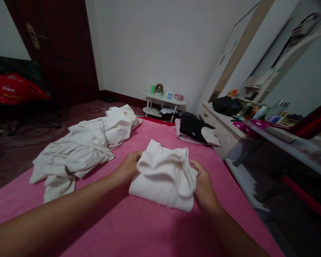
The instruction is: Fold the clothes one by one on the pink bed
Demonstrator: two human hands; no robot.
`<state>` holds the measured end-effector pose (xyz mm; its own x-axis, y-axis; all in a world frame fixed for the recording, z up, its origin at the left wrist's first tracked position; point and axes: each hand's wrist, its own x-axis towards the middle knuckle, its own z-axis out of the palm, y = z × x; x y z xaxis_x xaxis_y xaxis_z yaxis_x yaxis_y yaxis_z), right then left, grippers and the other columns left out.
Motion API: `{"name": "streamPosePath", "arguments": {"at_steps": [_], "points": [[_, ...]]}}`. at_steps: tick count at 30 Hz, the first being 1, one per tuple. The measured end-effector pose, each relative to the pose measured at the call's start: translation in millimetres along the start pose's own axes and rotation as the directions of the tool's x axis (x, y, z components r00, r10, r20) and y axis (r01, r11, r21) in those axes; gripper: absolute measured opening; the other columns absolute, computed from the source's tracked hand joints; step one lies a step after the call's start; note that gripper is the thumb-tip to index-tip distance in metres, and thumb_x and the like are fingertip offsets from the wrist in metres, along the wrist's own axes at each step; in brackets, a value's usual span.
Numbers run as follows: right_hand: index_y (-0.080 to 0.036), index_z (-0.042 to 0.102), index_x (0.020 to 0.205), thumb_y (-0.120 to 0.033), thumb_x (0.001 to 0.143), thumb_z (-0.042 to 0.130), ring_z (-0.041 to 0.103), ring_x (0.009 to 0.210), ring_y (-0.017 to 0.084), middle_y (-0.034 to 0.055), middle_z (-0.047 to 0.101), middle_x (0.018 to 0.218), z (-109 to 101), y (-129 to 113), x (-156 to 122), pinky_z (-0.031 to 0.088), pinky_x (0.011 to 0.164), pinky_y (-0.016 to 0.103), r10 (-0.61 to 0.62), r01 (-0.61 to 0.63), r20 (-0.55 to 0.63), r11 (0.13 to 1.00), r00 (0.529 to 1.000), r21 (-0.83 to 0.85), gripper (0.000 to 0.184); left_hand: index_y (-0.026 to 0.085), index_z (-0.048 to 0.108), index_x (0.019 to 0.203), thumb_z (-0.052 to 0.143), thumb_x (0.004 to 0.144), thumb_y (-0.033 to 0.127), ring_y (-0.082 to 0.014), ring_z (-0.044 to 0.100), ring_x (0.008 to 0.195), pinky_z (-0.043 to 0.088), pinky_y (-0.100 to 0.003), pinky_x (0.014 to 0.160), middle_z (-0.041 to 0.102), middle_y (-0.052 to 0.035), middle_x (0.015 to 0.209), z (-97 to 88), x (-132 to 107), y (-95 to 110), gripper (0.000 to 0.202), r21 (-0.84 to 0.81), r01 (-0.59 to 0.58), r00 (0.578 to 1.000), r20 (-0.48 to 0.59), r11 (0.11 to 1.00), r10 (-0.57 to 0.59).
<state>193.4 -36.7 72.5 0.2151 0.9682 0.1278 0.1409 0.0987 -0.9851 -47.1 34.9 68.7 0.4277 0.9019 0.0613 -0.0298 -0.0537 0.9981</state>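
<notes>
A white folded garment (pixel 163 178) is between my two hands, above or on the pink bed cover (pixel 149 228). Its top is bunched in loose folds, while the near edge is smooth and rounded. My left hand (pixel 131 164) grips its left side, with the fingertips partly hidden by the cloth. On the opposite side, my right hand (pixel 203 180) has its fingers and thumb closed around the edge. To the left lies a loose heap of white clothes (pixel 88 142), spread along the bed's edge.
Folded clothes, a black one (pixel 192 126) on top, lie at the bed's far right corner. Beyond stands a small white table (pixel 164 99) with ornaments. A cluttered dresser (pixel 222 128) lines the right. A red bag (pixel 16 89) rests on a chair at left, near a dark door (pixel 56 46).
</notes>
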Motion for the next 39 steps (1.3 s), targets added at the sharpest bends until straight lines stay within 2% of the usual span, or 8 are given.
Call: {"name": "streamPosePath", "arguments": {"at_steps": [4,7,11,15,18,25,34,39], "points": [[-0.013,0.051,0.117,-0.036,0.065,0.069,0.065,0.070,0.023,0.0081,0.069,0.086,-9.1,42.3,45.3,0.052,0.059,0.034,0.109,-0.115,-0.049,0.982,0.993,-0.148,0.060,0.011,0.062,0.104,0.070,0.071,0.028,-0.0197,0.062,0.070,0.048,-0.030,0.066,0.065,-0.0049,0.078,-15.8,53.1,-26.5,0.038,0.589,0.075,0.978,-0.201,0.805,0.055],[-0.014,0.047,0.124,-0.033,0.070,0.062,0.065,0.080,0.023,0.0113,0.065,0.103,-13.7,40.3,45.0,0.054,0.068,0.038,-0.053,-0.009,-0.137,0.909,0.989,-0.417,0.059,0.014,0.055,0.121,0.066,0.075,0.024,-0.0229,0.062,0.093,0.049,-0.035,0.084,0.064,-0.0096,0.103,-11.4,52.1,-19.5,0.048,0.780,-0.043,0.959,-0.143,0.624,0.244],[-0.021,0.045,0.133,-0.033,0.087,0.051,0.048,0.124,0.024,0.0113,0.049,0.137,6.1,7.0,20.6,0.039,0.105,0.044,-0.384,0.321,0.001,0.770,0.923,-0.552,0.049,0.018,0.053,0.126,0.053,0.088,0.031,-0.0248,0.050,0.122,0.040,-0.039,0.103,0.052,-0.0120,0.132,31.6,18.8,7.5,0.040,0.781,-0.378,0.894,0.170,0.497,0.414],[-0.024,0.029,0.147,-0.039,0.097,0.035,0.025,0.142,0.019,0.0062,0.031,0.153,38.7,8.6,11.0,0.021,0.117,0.043,-0.336,0.442,0.289,0.724,0.897,-0.530,0.053,0.019,0.046,0.136,0.048,0.090,0.029,-0.0293,0.036,0.134,0.024,-0.050,0.113,0.043,-0.0125,0.145,73.4,-2.3,0.7,0.047,0.752,-0.552,0.830,0.455,0.360,0.322],[-0.022,0.027,0.149,-0.046,0.098,0.030,0.014,0.145,0.020,0.0056,0.023,0.157,42.1,36.6,26.9,0.014,0.119,0.046,-0.228,0.438,0.393,0.664,0.891,-0.606,0.056,0.015,0.040,0.141,0.045,0.092,0.031,-0.0292,0.027,0.140,0.013,-0.053,0.116,0.037,-0.0145,0.149,80.0,5.0,-18.8,0.052,0.774,-0.553,0.830,0.481,0.308,0.282],[-0.021,0.023,0.150,-0.049,0.099,0.015,0.012,0.146,0.018,0.0042,0.021,0.157,12.6,71.6,81.8,0.010,0.118,0.048,-0.105,0.327,0.327,0.566,0.939,-0.757,0.059,0.021,0.055,0.130,0.032,0.098,0.035,-0.0251,0.030,0.139,0.023,-0.051,0.113,0.043,-0.0079,0.147,64.4,51.1,-27.1,0.041,0.806,-0.477,0.878,0.451,0.349,0.159],[-0.015,0.030,0.148,-0.042,0.098,0.027,0.016,0.145,0.025,0.0108,0.021,0.157,12.0,70.5,106.4,0.019,0.115,0.048,-0.118,0.240,0.211,0.374,0.970,-0.896,0.056,0.015,0.044,0.138,0.032,0.098,0.035,-0.0253,0.027,0.141,0.023,-0.042,0.115,0.033,-0.0133,0.151,37.9,89.0,-50.5,0.047,0.933,-0.169,0.966,0.093,0.318,0.242],[-0.006,0.037,0.142,-0.041,0.091,0.046,0.038,0.133,0.032,0.0215,0.043,0.143,9.2,67.4,112.1,0.030,0.109,0.047,-0.240,0.062,-0.051,0.442,0.969,-0.895,0.062,0.008,0.038,0.140,0.052,0.088,0.028,-0.0324,0.042,0.129,0.032,-0.043,0.107,0.049,-0.0221,0.135,23.3,98.0,-47.1,0.057,0.897,0.128,0.936,-0.251,0.423,0.248]]}}
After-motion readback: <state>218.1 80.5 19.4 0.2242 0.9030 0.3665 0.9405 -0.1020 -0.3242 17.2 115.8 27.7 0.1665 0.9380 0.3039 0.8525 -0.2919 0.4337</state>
